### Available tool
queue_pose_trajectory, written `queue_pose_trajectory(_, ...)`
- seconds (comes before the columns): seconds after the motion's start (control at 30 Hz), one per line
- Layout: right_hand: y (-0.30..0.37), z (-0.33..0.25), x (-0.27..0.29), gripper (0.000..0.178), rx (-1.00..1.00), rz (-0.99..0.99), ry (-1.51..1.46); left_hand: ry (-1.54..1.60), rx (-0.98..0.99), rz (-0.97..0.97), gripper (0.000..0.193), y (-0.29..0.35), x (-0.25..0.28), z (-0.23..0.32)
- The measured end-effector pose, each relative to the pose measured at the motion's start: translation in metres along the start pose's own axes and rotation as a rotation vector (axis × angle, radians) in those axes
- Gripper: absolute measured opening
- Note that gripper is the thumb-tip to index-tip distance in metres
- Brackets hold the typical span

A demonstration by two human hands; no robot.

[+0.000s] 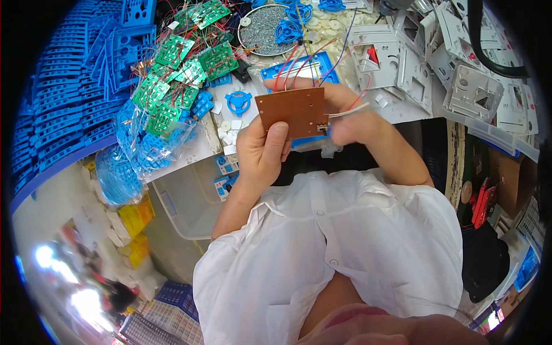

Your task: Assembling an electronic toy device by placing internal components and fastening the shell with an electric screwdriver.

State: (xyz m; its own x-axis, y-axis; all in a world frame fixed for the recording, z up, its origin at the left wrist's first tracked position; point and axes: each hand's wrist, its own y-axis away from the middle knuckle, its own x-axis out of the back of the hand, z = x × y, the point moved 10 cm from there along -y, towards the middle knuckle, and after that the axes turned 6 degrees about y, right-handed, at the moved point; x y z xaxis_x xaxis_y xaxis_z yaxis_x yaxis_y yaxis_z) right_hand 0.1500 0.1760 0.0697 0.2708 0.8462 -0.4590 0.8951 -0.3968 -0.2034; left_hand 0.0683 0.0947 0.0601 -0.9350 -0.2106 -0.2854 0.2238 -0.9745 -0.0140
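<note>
A brown circuit board is held upright in front of my chest. My left hand grips its left side, with the thumb across the front face. Red and blue wires rise behind its top edge, and a white wire sticks out from its right side. My right hand is beside the board's right edge, close to the white wire. Motion smears its thumb and the board partly hides its fingers, so its grip is unclear. Below and behind the board lies a blue plastic housing on the table.
Green circuit boards lie heaped at left beside stacked blue plastic frames. A round tray of small metal parts stands at the back. White plastic covers pile up at right, near a black curved bar. A clear bin stands below the table.
</note>
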Motion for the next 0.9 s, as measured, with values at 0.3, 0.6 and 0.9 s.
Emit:
queue_pose_trajectory(0.3, -0.007, -0.011, 0.054, 0.027, -0.154, 0.234, 0.388, 0.134, 0.331, -0.009, 0.033, 0.011, 0.002, -0.044)
queue_pose_trajectory(0.6, 0.001, 0.018, 0.095, 0.033, -0.312, 0.191, 0.718, 0.425, 0.538, -0.057, 0.049, 0.046, -0.015, -0.082)
queue_pose_trajectory(0.9, -0.021, 0.044, 0.074, 0.029, -0.308, 0.05, 0.832, 0.378, 0.589, -0.022, 0.05, 0.058, 0.01, -0.085)
